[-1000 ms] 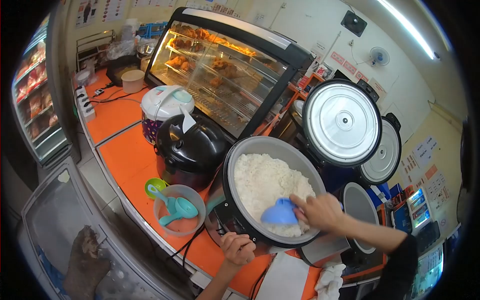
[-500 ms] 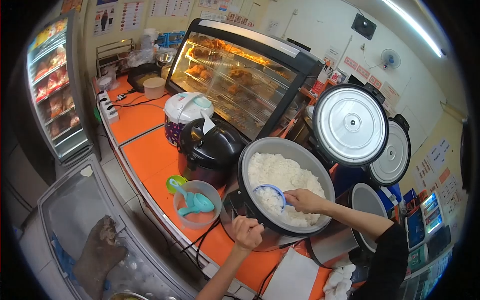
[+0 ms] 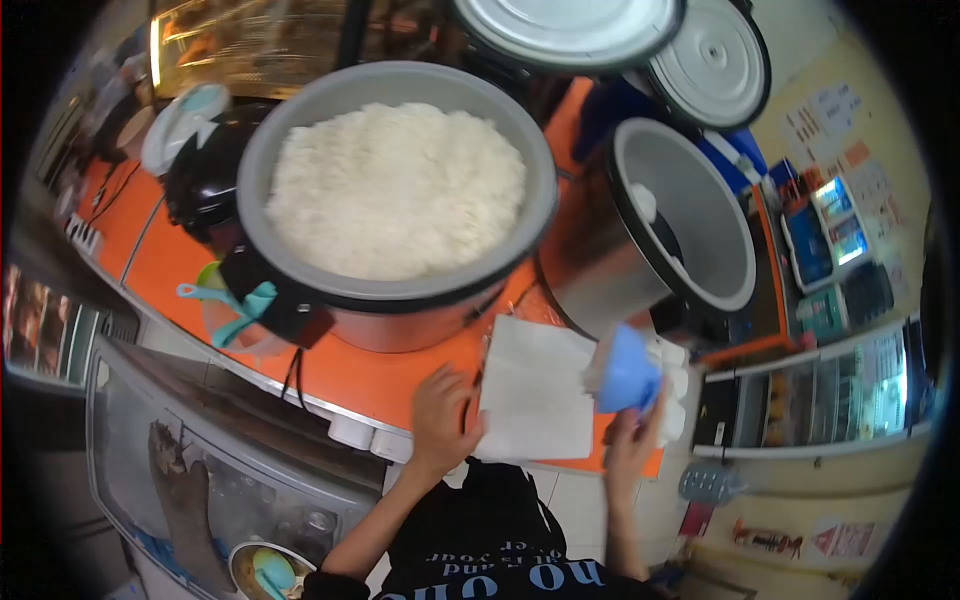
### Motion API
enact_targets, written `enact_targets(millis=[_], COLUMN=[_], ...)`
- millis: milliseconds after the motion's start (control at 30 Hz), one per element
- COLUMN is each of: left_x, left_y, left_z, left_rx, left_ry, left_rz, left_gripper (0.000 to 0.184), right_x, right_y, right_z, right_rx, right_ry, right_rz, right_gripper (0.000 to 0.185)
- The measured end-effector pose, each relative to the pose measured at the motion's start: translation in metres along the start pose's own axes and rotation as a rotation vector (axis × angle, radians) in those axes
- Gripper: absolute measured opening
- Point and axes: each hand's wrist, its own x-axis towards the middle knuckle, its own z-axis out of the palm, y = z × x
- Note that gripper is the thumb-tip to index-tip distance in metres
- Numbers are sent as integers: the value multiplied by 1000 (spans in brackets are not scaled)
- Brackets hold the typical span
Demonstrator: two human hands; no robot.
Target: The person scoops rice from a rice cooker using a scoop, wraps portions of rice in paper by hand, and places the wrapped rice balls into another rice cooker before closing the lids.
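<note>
My right hand (image 3: pixel 632 432) grips a blue scoop (image 3: pixel 628 372), tipped on its side above the right edge of a stack of white paper sheets (image 3: pixel 540 395). Some white rice (image 3: pixel 598 368) shows at the scoop's mouth, blurred by motion. At the paper's left edge is my left hand (image 3: pixel 442 415), fingers loosely bent and apart, with nothing seen in it. Behind both hands stands a large rice cooker (image 3: pixel 400 285) with its lid up, filled with cooked rice (image 3: pixel 400 190).
To the right is a second open cooker (image 3: pixel 690 215) with white things inside. White rolled bundles (image 3: pixel 675 385) lie beside the paper. Turquoise scoops (image 3: pixel 240 310) rest in a tub at left, and a chest freezer (image 3: pixel 120 440) stands below the orange counter (image 3: pixel 350 375).
My right hand has lifted the scoop out of the rice and brought it over to the paper. The left hand has moved from the cooker's side to the paper, its fingers loosening. The view has tilted down.
</note>
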Motion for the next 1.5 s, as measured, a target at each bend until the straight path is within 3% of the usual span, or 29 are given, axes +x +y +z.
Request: enact_targets(millis=[67,100,167,200,267,367,433,533,633,733,800,867,967,1033,1067,1100,1133,1167,1200,1300,1400,1500], left_x=[-1,-4,-8,-4,-4,-6,-6,-8,-55,-104,-121,-116,-122,-126,-118,-116,-117,-118,-114,-69,-31,-47], left_y=[-9,-15,-34,-38,-42,-35,-31,-22,-13,12,25,26,14,22,26,20,13,9,7,24,34,19], left_z=[55,81,125,137,153,156,157,154,148,128,131,138,136,114,105,100,98,100,101,89,76,86], left_rx=[63,101,193,296,321,337,412,448,477,269,218,185,298,421,473,431,386,341,318,42,14,238], left_ry=[-427,-499,-651,-765,-785,-822,-835,-786,-610,-544,-556,-492,-549,-812,-937,-858,-774,-692,-719,-726,-911,-933], left_rz=[12,17,49,33,-14,-89,-94,-111,-131,-99,-141,-96,-9,-191,-273,-173,-75,19,-12,-75,-192,-107], left_gripper=[78,86,102,117,121,128,129,122,98,69,59,43,35,31,29,28,27,26,23,17,11,7], right_x=[-36,-52,-66,-53,-30,-12,-28,-19,-6,-5,-5,-18,-20,-19,-12,-7,-13,-9,-9,-6,-10,-24], right_y=[81,118,163,151,129,135,156,162,128,90,69,93,97,106,107,118,160,180,193,222,226,211], right_z=[19,29,46,46,36,66,66,49,31,44,87,150,170,114,72,29,-3,-29,-48,-69,-79,-78], right_rx=[-447,-747,-750,-712,-650,-771,-786,-735,-518,-209,-216,-291,-173,-49,-158,-272,-228,-297,-358,-328,-561,-693], right_ry=[139,124,-156,-216,-363,-318,-312,-392,-356,-362,-971,-1121,-982,-891,-1039,-1181,-1147,-1018,-879,-811,-1002,-1118], right_rz=[-142,-183,127,129,156,234,163,159,294,-130,-158,-419,-479,-513,-410,-303,-325,-434,-532,-690,-437,-385], right_gripper=[51,53,51,49,46,41,43,46,49,49,47,48,43,34,30,27,30,30,29,25,29,28])
